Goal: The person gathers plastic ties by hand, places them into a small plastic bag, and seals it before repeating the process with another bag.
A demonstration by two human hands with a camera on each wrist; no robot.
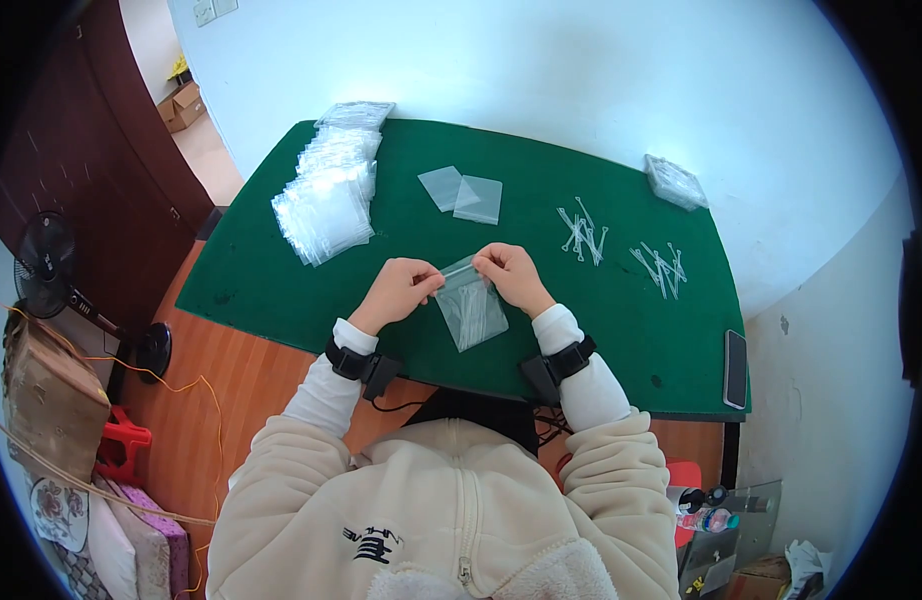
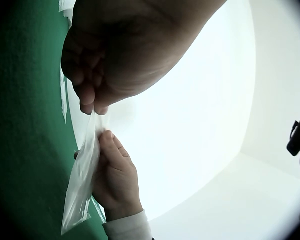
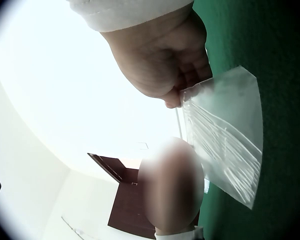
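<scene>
Clear plastic, stretched between left hand (image 1: 396, 290) and right hand (image 1: 514, 277): a filled bag (image 1: 471, 308) pinched by one upper corner between left thumb and fingers, by the other between right thumb and fingers, with both hands nearly closed. Directly between the hands, and reaching from them toward the body; within, a bunch of thin sticks (image 3: 229, 147).

From the head, tilted, with its top edge at the fingertips. From the right wrist, readable through the plastic as long slanting strands, beside a mere blur of left hand. From the left wrist, nearly edge-on, with contents hard to make out. Impossible to tell from any view whether sealed along the top.

Counted: one bag in the grip; two flat bags (image 1: 481, 203), overlapping, beyond both hands; two loose clusters of sticks, one (image 1: 583, 235) to the right of the right hand, the other (image 1: 664, 270) farther right, both too tangled to number; one fanned pile of bags (image 1: 326, 205) beyond and left of the left hand, with one stack (image 1: 356, 115) at its far end. Only in the head view: one bundle (image 1: 676, 182) well beyond and right of the right hand; one phone (image 1: 734, 370) well to its right, nearer the body; one fan (image 1: 46, 265) far left of the left hand. Beneath everything but the fan, one green table (image 1: 411, 225).
</scene>
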